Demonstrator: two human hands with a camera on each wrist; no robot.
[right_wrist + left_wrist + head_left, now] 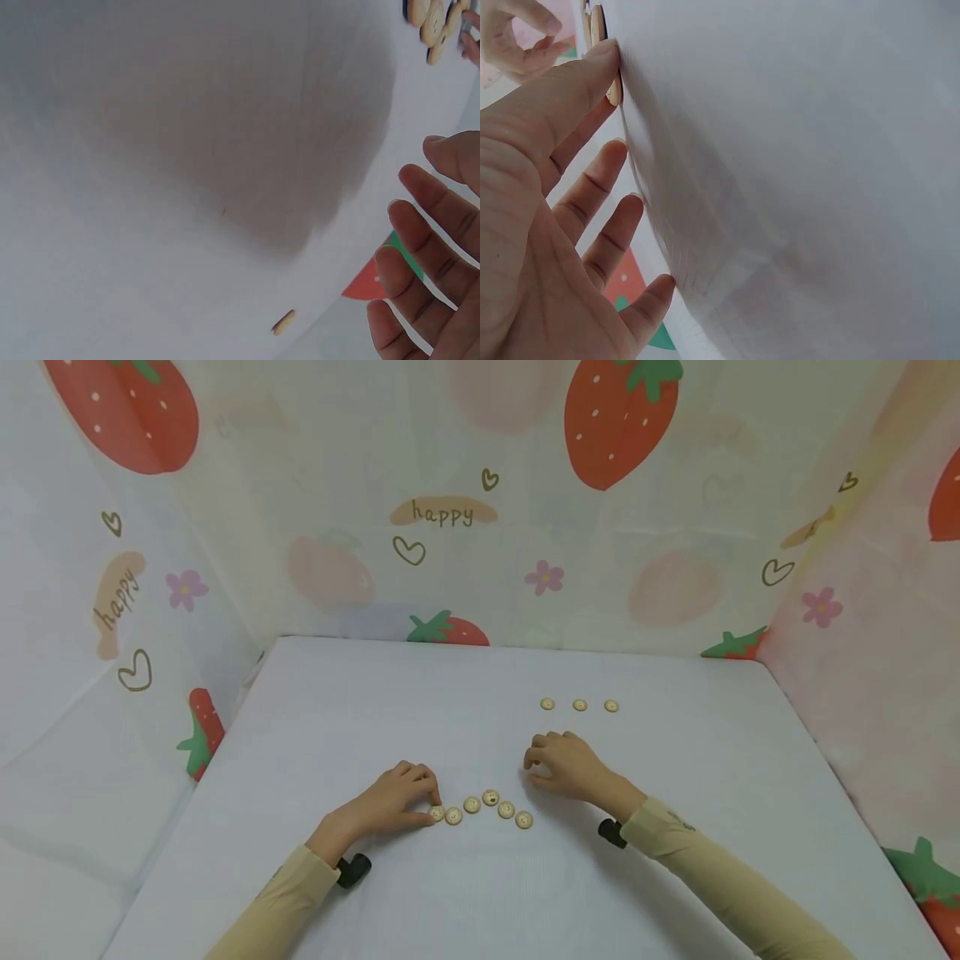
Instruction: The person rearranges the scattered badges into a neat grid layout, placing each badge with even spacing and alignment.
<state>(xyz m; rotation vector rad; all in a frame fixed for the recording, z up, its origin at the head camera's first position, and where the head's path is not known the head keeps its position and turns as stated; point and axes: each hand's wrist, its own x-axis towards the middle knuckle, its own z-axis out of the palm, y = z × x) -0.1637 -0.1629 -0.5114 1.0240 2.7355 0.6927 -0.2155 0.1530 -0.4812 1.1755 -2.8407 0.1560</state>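
Head: room, perhaps, beneath right grip (568, 766)

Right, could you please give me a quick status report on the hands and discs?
Left hand pinching leftmost disc. Right hand empty. Five more discs alongside, three farther back. Nothing visibly in the way.

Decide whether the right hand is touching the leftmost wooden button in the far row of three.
Apart. The head view shows it: a strip of bare white tabletop separates the right hand from the leftmost wooden button.
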